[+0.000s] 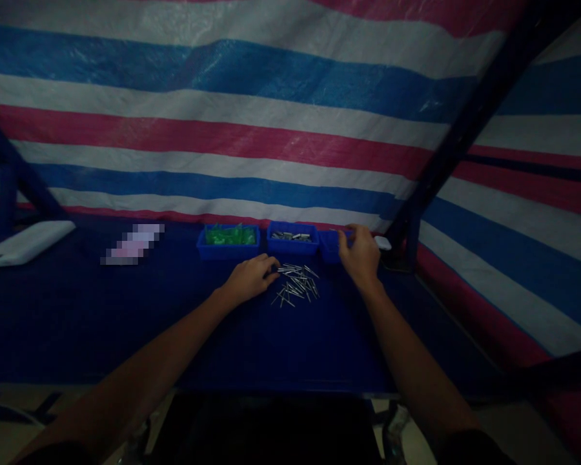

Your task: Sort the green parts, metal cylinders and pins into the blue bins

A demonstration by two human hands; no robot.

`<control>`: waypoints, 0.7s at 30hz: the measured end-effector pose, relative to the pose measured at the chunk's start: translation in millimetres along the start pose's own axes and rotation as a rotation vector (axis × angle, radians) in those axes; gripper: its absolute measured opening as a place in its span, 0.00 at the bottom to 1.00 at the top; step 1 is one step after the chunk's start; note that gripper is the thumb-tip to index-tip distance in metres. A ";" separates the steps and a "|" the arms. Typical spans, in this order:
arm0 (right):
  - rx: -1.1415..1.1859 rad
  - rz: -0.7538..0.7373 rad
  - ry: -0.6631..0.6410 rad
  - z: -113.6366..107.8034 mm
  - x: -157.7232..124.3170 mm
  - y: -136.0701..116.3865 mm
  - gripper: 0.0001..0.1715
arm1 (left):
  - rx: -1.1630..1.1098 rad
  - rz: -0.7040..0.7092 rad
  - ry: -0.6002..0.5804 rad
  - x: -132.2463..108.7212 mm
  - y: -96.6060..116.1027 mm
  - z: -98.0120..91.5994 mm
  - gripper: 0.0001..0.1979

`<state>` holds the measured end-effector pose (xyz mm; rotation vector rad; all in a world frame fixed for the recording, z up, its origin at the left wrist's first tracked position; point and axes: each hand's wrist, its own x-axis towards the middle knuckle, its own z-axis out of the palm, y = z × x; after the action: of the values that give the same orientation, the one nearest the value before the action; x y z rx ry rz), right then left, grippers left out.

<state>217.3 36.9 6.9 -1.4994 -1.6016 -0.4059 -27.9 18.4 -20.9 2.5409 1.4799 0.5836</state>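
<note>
A loose pile of thin silvery metal pins [297, 284] lies on the blue table. At its left edge is my left hand [252, 278], fingers curved, with a small gap between thumb and forefinger beside the nearest pins. My right hand [361, 257] is raised at the small blue bin [329, 248] on the right and covers part of it. Its thumb and forefinger are pinched together; a faint thin piece seems to stick out to the left, too dim to name. What lies inside that bin is hard to see.
A blue bin [293, 245] of small metal parts stands behind the pile, and another blue bin [228, 252] holds green plastic packets. A white device [26, 244] and a blurred patch [133, 245] lie left. A small white object [382, 243] is near the frame post [413, 239].
</note>
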 end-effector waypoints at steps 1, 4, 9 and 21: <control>-0.008 0.028 0.011 0.1 0.7 6.2 0.14 | 0.036 0.001 -0.017 1.1 -0.7 0.0 0.11; 0.034 -0.005 -0.073 2.2 -8.5 5.5 0.11 | 0.089 -0.001 -0.054 6.8 -2.7 2.1 0.09; 0.201 -0.183 -0.321 9.3 -33.3 -37.4 0.08 | 0.098 -0.011 -0.022 10.0 -3.9 6.9 0.08; 0.253 -0.224 -0.419 15.4 -42.7 -46.7 0.08 | -0.138 -0.077 0.111 9.1 -3.4 11.5 0.10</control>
<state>163.6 11.0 -19.4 -1.2696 -2.0735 -0.0021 -22.0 28.7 -30.1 2.3710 1.5089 0.7968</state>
